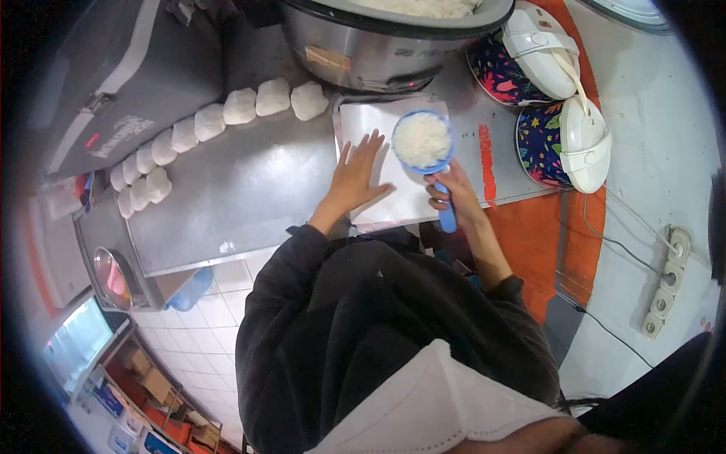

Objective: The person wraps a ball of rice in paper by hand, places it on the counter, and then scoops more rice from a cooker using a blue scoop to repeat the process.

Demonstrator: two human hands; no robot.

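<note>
My right hand (455, 193) is wrapped round the handle of a blue scoop (446, 215), which is filled with white rice (421, 141). The scoop is over the right part of a stack of white paper sheets (378, 208). My left hand (355, 178) lies flat with fingers spread on the left part of the paper, holding nothing. To the left, several white wrapped bundles (240, 107) stand in a curved row on the metal table (227, 189).
Behind the paper is a large steel cooker (333, 45) of rice. Two flowered containers with white lids (586, 147) stand at the right. A grey box (113, 113) is at the back left. A metal bowl (103, 281) and a power strip (667, 281) lie farther out.
</note>
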